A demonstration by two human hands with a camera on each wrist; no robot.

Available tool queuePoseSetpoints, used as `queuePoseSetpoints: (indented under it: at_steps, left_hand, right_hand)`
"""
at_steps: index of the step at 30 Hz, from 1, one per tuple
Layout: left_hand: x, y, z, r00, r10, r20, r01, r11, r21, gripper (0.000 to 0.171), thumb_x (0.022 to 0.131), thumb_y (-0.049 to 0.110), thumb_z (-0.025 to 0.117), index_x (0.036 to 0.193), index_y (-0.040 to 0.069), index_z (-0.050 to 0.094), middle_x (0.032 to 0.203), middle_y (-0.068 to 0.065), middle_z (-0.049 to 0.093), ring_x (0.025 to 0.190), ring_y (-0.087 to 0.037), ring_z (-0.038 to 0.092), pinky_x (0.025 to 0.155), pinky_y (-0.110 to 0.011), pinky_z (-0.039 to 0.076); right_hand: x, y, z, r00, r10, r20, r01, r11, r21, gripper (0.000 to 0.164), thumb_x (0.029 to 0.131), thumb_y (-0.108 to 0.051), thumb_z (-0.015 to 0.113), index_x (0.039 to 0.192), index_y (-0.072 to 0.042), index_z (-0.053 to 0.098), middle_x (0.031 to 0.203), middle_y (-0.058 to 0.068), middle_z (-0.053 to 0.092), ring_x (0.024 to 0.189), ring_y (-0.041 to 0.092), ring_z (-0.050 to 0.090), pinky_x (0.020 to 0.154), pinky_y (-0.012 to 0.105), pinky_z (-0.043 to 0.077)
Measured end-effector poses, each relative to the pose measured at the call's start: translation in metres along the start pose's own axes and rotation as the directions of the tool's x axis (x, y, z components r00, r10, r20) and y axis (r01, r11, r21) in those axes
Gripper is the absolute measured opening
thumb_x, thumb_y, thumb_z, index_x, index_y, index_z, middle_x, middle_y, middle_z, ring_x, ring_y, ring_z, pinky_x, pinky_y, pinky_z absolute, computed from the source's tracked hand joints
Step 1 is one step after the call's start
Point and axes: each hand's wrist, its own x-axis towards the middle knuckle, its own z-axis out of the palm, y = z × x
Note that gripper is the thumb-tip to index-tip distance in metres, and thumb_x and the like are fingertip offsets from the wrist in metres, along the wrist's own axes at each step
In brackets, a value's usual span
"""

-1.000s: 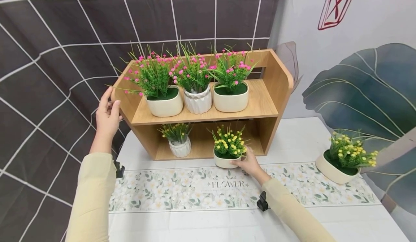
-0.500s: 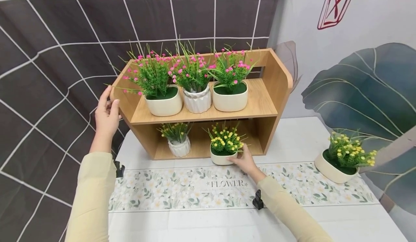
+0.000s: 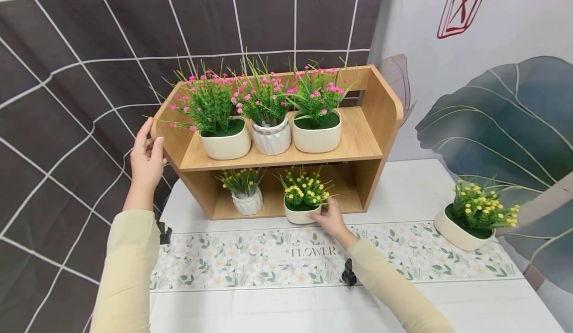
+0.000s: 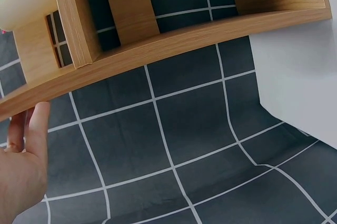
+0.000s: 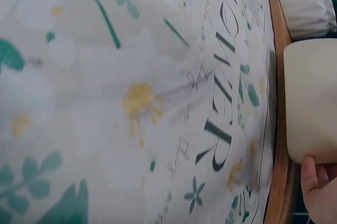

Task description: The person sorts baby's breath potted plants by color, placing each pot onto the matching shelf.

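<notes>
In the head view, my right hand [image 3: 330, 218] grips the right end of a cream oval flowerpot [image 3: 302, 216] with yellow artificial flowers. The pot is at the front of the wooden shelf's lower level, right of a white fluted pot [image 3: 248, 204] with yellow flowers. In the right wrist view, my fingers [image 5: 309, 174] touch the cream pot [image 5: 313, 97]. My left hand [image 3: 146, 169] touches the outer left side of the wooden shelf [image 3: 358, 129]; its fingertips meet the side panel [image 4: 158, 52] in the left wrist view.
Three pots with pink flowers stand on the upper level, one being a white fluted pot [image 3: 272, 140]. Another cream pot with yellow flowers [image 3: 467, 231] sits far right on the table. A floral runner [image 3: 215, 263] crosses the table before the shelf; a dark gridded cloth [image 3: 268, 20] hangs behind.
My right hand has moved the cream pot of yellow flowers left and back, to the front of the lower level. My left hand has stayed at the shelf's side.
</notes>
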Motion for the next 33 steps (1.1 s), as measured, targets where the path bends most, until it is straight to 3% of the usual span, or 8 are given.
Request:
queuePoseSetpoints:
  at_steps: [7,18,23,27,33]
  left_hand:
    - [-0.001,0.000,0.000,1.000,0.009,-0.003,-0.009,1.000,-0.003,0.048,0.101,0.022,0.041,0.148,0.025,0.032,0.120,-0.016,0.052,0.106,-0.029,0.057,0.064,-0.004,0.045]
    - [0.000,-0.001,0.001,1.000,0.007,-0.004,-0.007,1.000,-0.008,0.048,0.101,0.022,0.041,0.148,0.027,0.032,0.121,-0.015,0.051,0.111,-0.033,0.056,0.066,-0.005,0.047]
    - [-0.001,-0.002,0.000,1.000,-0.008,-0.002,0.008,1.000,-0.004,0.049,0.101,0.022,0.042,0.148,0.027,0.032,0.117,-0.008,0.051,0.109,-0.028,0.056,0.069,-0.009,0.051]
    - [-0.001,-0.002,0.000,1.000,-0.016,-0.003,0.016,1.000,-0.008,0.049,0.101,0.022,0.042,0.148,0.026,0.032,0.115,-0.004,0.050,0.107,-0.024,0.056,0.068,-0.009,0.050]
    - [0.001,-0.002,0.001,1.000,-0.020,0.000,0.020,1.000,-0.019,0.049,0.101,0.022,0.041,0.148,0.027,0.032,0.117,-0.007,0.050,0.111,-0.029,0.056,0.067,-0.007,0.049]
  right_hand:
    - [0.001,-0.007,0.009,0.997,0.070,0.006,-0.071,0.997,0.037,0.092,0.078,-0.015,0.077,0.146,0.009,0.020,0.149,0.034,0.017,0.136,0.045,0.028,0.107,0.045,0.037]
    - [0.004,-0.015,0.023,0.998,0.059,0.014,-0.059,0.997,0.044,0.083,0.081,-0.011,0.072,0.141,0.013,0.021,0.138,0.037,0.035,0.128,0.045,0.041,0.103,0.046,0.042]
    - [0.007,-0.013,0.028,0.998,0.064,0.014,-0.064,0.998,0.028,0.081,0.082,-0.014,0.072,0.142,0.011,0.022,0.135,0.035,0.039,0.124,0.044,0.045,0.103,0.047,0.043]
    - [0.008,-0.013,0.033,0.999,0.022,-0.028,-0.023,1.000,-0.011,0.079,0.081,-0.019,0.073,0.140,0.011,0.029,0.129,0.033,0.042,0.116,0.043,0.050,0.098,0.047,0.047]
    - [0.008,-0.019,0.037,0.996,-0.021,-0.088,0.017,0.999,-0.042,0.074,0.079,-0.021,0.075,0.132,0.014,0.038,0.119,0.030,0.044,0.108,0.040,0.052,0.091,0.040,0.052]
